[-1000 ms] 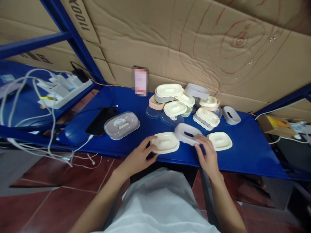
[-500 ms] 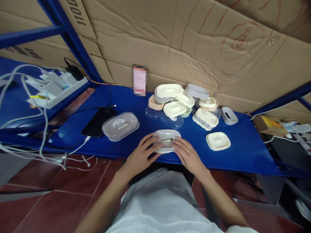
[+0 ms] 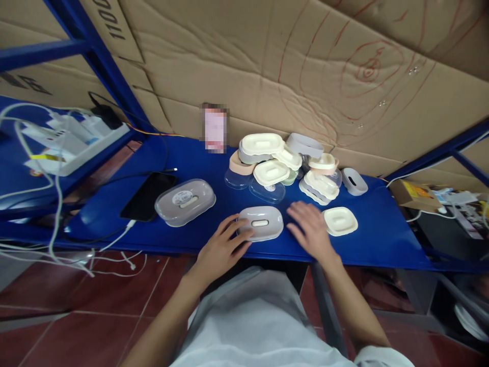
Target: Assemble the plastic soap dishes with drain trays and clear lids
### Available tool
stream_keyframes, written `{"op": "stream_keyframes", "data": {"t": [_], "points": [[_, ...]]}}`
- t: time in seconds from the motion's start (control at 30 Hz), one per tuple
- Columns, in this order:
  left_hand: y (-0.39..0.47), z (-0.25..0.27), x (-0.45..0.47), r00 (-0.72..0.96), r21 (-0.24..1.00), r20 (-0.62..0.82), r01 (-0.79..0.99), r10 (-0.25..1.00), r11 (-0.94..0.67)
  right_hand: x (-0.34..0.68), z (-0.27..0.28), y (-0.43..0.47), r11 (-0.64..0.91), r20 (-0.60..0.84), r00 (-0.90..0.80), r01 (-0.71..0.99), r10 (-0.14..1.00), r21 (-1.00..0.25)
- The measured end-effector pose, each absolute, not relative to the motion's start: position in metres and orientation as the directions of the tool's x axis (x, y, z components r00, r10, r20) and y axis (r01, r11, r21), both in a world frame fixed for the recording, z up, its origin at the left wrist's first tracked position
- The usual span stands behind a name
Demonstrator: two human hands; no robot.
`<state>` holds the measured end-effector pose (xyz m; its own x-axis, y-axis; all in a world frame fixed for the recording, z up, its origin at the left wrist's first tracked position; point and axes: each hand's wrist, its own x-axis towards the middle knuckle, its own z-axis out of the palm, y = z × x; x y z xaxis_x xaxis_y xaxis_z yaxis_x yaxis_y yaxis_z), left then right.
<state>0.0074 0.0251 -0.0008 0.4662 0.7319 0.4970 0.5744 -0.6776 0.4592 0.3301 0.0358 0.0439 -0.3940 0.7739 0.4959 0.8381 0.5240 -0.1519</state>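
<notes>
In front of me on the blue table lies a grey oval plastic box [image 3: 267,232] with a slot and a small pale bar in its top; it looks covered in clear plastic. My left hand [image 3: 225,242] holds its left end, fingers on the top and thumb at the near side. To the right of the box, my right hand [image 3: 311,229] is off it, fingers stretched out and holding nothing. Close beside that hand lies a cream rounded lid [image 3: 342,221]. A larger grey oval box [image 3: 185,202] under a clear cover with a round label lies to the left.
Behind the box is a pile of cream, grey and peach lids [image 3: 271,172] and clear covers [image 3: 267,192]. A small grey slotted piece [image 3: 354,182] stands at right. A black phone [image 3: 147,196] and white cables [image 3: 57,204] lie left. Cardboard [image 3: 229,61] walls the back.
My right hand has let go of the grey box and moved right, toward the cream lid. My left hand stays on the box. The view has shifted slightly.
</notes>
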Motion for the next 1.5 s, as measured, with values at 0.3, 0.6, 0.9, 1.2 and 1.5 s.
{"op": "stream_keyframes", "data": {"t": [0.3, 0.6, 0.9, 1.2, 1.5], "points": [[0.025, -0.004, 0.01, 0.463, 0.419, 0.503, 0.607, 0.729, -0.675, 0.411, 0.069, 0.148, -0.364, 0.325, 0.451, 0.883, 0.831, -0.295], [0.025, 0.002, 0.009, 0.471, 0.439, 0.497, 0.587, 0.728, -0.68, 0.426, 0.075, 0.074, -0.203, 0.57, 0.327, 0.941, 0.754, -0.271], [0.023, 0.003, 0.005, 0.411, 0.639, 0.381, 0.53, 0.828, -0.557, 0.345, 0.033, -0.019, 0.426, 0.34, -0.261, 0.643, 0.903, -0.637], [0.027, 0.008, 0.001, 0.386, 0.78, 0.273, 0.448, 0.881, -0.438, 0.3, 0.042, 0.025, 0.591, 0.237, -0.596, 0.511, 0.767, -0.625], [0.03, 0.004, 0.0, 0.374, 0.804, 0.273, 0.418, 0.886, -0.424, 0.281, 0.043, 0.032, 0.695, 0.221, -0.68, 0.577, 0.7, -0.429]]}}
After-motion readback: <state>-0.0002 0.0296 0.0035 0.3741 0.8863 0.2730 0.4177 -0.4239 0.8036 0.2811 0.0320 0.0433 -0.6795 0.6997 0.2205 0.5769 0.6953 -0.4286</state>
